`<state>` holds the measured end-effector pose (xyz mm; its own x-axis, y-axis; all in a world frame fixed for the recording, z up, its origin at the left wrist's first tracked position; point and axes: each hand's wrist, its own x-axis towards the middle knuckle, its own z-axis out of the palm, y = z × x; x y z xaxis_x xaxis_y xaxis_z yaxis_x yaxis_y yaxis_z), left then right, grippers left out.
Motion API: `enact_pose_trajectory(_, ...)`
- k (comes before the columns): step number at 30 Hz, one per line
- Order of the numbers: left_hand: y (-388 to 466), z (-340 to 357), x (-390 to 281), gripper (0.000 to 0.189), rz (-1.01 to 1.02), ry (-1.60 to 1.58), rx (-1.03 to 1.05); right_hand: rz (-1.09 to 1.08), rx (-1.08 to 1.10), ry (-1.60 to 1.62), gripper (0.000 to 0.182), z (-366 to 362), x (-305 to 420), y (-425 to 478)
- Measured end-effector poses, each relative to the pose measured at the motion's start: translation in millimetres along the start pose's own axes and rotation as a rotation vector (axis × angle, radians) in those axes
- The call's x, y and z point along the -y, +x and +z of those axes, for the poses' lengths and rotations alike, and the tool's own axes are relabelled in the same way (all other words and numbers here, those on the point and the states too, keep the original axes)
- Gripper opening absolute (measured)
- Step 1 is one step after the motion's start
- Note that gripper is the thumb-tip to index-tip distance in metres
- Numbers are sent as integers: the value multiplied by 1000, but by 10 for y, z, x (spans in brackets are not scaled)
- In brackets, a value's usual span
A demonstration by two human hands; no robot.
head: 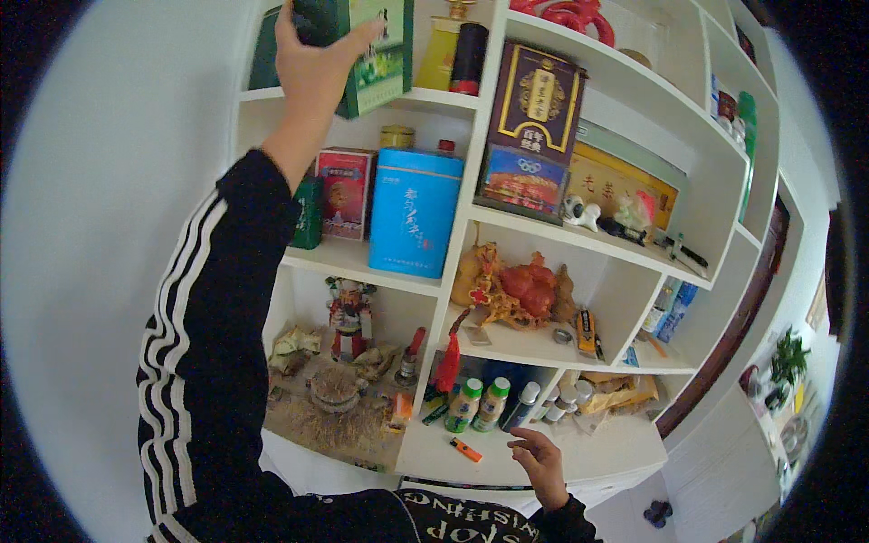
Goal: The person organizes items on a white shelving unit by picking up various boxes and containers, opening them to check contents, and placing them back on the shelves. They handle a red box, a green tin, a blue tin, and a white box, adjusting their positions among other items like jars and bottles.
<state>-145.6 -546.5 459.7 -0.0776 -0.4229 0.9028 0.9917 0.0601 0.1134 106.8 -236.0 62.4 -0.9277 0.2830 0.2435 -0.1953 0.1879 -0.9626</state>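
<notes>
My left hand (316, 64) is raised to the upper left shelf and grips a dark green box (381, 64) with a pale green printed front. The thumb lies across that front, and the box's lower edge juts out past the shelf edge. The fingers behind it are partly hidden. Low in front of me, my right hand (540, 461) hangs empty with bent, parted fingers. Nearest to it are a dark spray can (521, 407) with a silver cap and an orange lighter (466, 449) on the white counter. Two green-capped bottles (478, 407) stand just left of the can.
White shelving (380, 275) fills the view. Below the green box stand a blue tin (415, 214) and a red box (344, 193). Further right are a tall dark purple box (536, 102) and dried gourds (529, 288). A figurine (349, 319) stands behind an ash-strewn bowl (335, 387).
</notes>
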Motion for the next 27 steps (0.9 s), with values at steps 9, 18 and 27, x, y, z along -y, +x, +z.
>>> enact_pose_trajectory(9, 363, 1102, 693, 98, 3, 318, 24, 125, -374, 42, 30, -458, -596, -536)
enact_pose_trajectory(18, 340, 1135, 1050, 83, -342, -208, 526, 230, -270, -21, 27, -389, -582, -570)
enact_pose_trajectory(27, 450, 947, 1069, 59, -594, -256, 669, 227, -214, -7, 26, -424, -580, -432)
